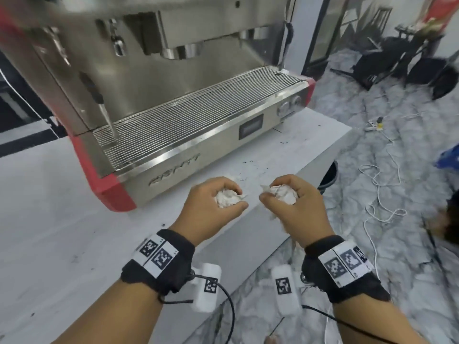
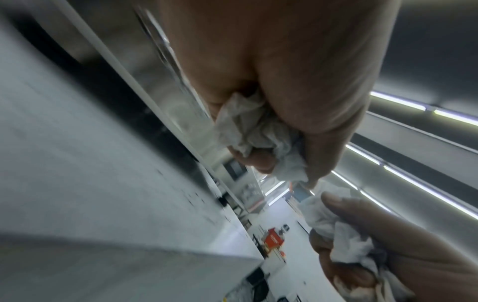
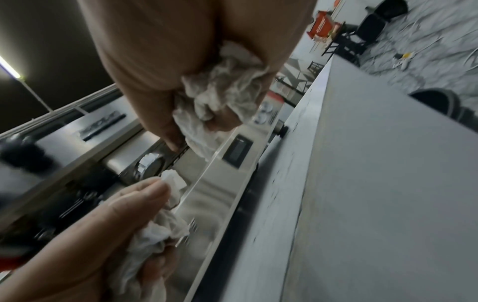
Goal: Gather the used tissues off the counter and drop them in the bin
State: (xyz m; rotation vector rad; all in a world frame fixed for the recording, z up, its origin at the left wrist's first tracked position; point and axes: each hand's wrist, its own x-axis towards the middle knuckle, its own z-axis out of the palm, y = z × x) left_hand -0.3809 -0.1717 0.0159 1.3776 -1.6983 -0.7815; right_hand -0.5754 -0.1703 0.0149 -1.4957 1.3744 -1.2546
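Note:
My left hand grips a crumpled white tissue just above the white counter, in front of the espresso machine. My right hand grips a second crumpled tissue close beside it, over the counter's right edge. The left wrist view shows the left hand's tissue bunched between thumb and curled fingers, with the other tissue lower right. In the right wrist view the right hand's tissue fills the curled fingers. A dark round bin stands on the floor, half hidden below the counter's edge.
A steel and red espresso machine fills the back of the counter. Dark specks dot the counter top. White cables lie across the marbled floor on the right, and black chairs stand farther back.

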